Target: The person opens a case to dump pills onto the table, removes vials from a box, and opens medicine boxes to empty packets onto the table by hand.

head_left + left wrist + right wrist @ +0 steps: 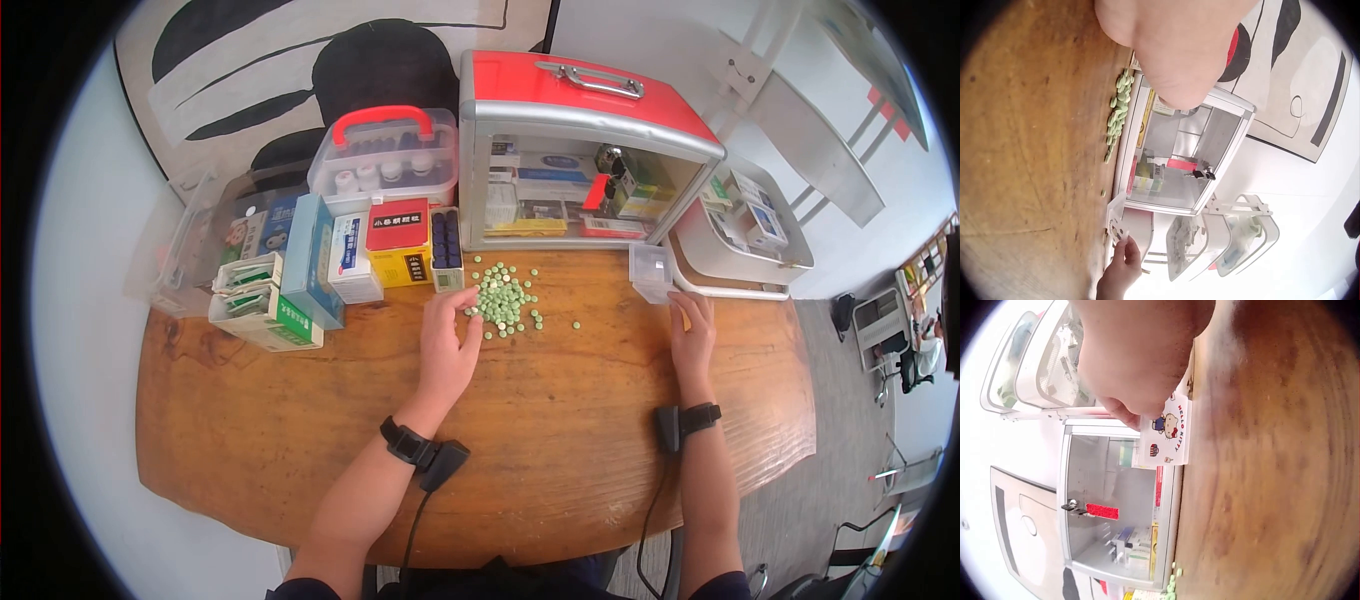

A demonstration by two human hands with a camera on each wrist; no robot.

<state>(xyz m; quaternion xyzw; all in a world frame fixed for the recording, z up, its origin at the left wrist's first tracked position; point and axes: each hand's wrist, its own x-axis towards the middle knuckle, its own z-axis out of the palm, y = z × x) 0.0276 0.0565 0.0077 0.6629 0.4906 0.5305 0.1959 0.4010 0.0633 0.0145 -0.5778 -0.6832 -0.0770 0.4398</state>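
A pile of small green pills [502, 297] lies on the wooden table [560, 430] in front of a red-lidded medicine case [580, 150] with a clear front. My left hand [455, 308] rests flat on the table, fingers straight, thumb at the pile's left edge. In the left wrist view, the pills [1117, 115] lie just beyond that hand [1172, 50]. My right hand [688, 318] lies flat to the right, its fingertips against a small clear plastic box [652, 272]. The right wrist view shows a cartoon sticker on this box [1169, 434] under the hand [1141, 356].
Several medicine cartons [330, 255] stand in a row at the left, with a clear tub with a red handle [385, 160] behind them. A white tray of packets [740, 235] sits right of the case. The table's near half is bare wood.
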